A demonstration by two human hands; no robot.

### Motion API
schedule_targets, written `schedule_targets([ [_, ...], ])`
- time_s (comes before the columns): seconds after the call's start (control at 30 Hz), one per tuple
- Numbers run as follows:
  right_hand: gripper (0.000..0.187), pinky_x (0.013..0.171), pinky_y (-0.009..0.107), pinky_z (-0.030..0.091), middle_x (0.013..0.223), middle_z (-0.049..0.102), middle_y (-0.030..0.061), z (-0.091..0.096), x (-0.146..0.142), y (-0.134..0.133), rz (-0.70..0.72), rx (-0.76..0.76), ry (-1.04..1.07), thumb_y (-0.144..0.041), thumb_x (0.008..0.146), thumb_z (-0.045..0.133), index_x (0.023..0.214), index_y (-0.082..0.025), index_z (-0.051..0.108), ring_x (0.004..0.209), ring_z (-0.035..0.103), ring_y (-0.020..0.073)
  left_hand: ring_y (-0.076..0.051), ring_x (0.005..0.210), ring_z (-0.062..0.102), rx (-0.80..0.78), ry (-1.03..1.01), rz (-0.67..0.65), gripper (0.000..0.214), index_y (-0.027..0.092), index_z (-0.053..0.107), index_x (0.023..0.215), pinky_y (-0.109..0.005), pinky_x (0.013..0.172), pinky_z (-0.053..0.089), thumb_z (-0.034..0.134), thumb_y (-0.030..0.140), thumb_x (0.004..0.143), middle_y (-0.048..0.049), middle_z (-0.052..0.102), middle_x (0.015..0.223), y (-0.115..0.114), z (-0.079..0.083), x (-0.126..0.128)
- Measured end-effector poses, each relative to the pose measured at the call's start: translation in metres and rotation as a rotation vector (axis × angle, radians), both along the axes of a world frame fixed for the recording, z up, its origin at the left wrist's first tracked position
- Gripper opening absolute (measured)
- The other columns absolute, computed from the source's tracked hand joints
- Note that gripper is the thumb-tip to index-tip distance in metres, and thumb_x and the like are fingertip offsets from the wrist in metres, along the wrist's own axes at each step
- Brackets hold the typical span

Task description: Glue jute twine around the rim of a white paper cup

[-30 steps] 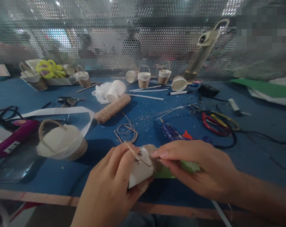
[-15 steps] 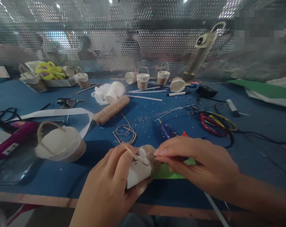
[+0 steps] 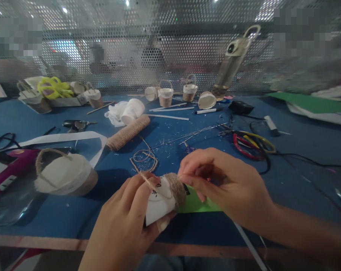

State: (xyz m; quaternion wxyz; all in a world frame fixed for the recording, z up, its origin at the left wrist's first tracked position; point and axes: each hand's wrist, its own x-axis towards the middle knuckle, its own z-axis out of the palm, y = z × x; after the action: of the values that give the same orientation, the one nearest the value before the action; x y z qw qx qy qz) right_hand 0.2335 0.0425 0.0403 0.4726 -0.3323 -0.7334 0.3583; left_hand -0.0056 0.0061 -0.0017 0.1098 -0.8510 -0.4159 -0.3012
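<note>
**Left hand [image 3: 122, 216] closed around one twine-banded white cup [image 3: 160, 209]**

Fingers of left hand: curled about the cup's white wall, low over the blue tabletop [image 3: 60, 216], beside one bright-green sheet [image 3: 200, 206]. Fingers of right hand [image 3: 229, 180]: thumb and forefinger pinched together at the cup's brown twine band [image 3: 178, 192]; strand between them cannot be confirmed. Count: one brown twine roll [image 3: 128, 132]; five twine-handled brown-and-white baskets [image 3: 67, 173]; three thin white sticks [image 3: 167, 117].
</note>
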Motion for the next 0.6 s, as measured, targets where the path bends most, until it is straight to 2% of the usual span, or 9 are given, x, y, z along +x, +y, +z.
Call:
schedule_targets([
  [0.13, 0.022, 0.055, 0.022, 0.057, 0.082, 0.076, -0.0032, 0.001, 0.007, 0.000, -0.060, 0.110, -0.001, -0.044, 0.096, 0.086, 0.092, -0.027, 0.072, 0.064, 0.069, 0.0126, -0.029, 0.110, 0.080, -0.006, -0.008, 0.015, 0.037, 0.020, 0.054, 0.132, -0.038, 0.084, 0.071, 0.056, 0.049, 0.110, -0.0154, 0.077, 0.126, 0.000, -0.002, 0.001],
  [0.3, 0.016, 0.056, 0.021, 0.058, 0.081, 0.076, -0.0069, 0.004, 0.018, 0.001, -0.082, 0.209, -0.063, -0.035, 0.097, 0.087, 0.100, -0.032, 0.071, 0.065, 0.072, 0.0125, -0.030, 0.108, 0.082, -0.009, -0.039, 0.056, 0.034, 0.020, 0.054, 0.128, -0.040, 0.082, 0.071, 0.051, 0.050, 0.112, -0.0152, 0.080, 0.122, -0.004, 0.002, 0.005],
  [0.43, 0.004, 0.055, 0.025, 0.063, 0.087, 0.084, -0.0050, 0.008, 0.030, 0.002, -0.099, 0.208, -0.252, -0.032, 0.105, 0.074, 0.102, -0.034, 0.076, 0.066, 0.078, 0.0169, -0.030, 0.106, 0.083, 0.012, -0.021, 0.075, 0.038, 0.020, 0.054, 0.129, -0.039, 0.081, 0.071, 0.046, 0.053, 0.113, -0.0157, 0.081, 0.121, -0.006, 0.003, 0.007],
  [0.53, 0.014, 0.061, 0.026, 0.065, 0.087, 0.086, -0.0036, 0.011, 0.045, 0.009, -0.095, 0.256, -0.397, -0.042, 0.106, 0.073, 0.096, -0.034, 0.078, 0.073, 0.082, 0.0193, -0.030, 0.106, 0.084, 0.016, 0.002, 0.092, 0.042, 0.020, 0.054, 0.130, -0.038, 0.080, 0.072, 0.045, 0.057, 0.113, -0.0154, 0.081, 0.121, -0.006, 0.003, 0.006],
  [0.6, 0.016, 0.063, 0.026, 0.064, 0.083, 0.084, -0.0047, 0.012, 0.057, 0.016, -0.129, 0.328, -0.521, -0.042, 0.107, 0.070, 0.098, -0.033, 0.079, 0.068, 0.080, 0.0172, -0.030, 0.105, 0.084, 0.019, 0.009, 0.096, 0.042, 0.020, 0.054, 0.131, -0.038, 0.079, 0.072, 0.044, 0.057, 0.113, -0.0151, 0.082, 0.122, -0.005, 0.003, 0.006],
])
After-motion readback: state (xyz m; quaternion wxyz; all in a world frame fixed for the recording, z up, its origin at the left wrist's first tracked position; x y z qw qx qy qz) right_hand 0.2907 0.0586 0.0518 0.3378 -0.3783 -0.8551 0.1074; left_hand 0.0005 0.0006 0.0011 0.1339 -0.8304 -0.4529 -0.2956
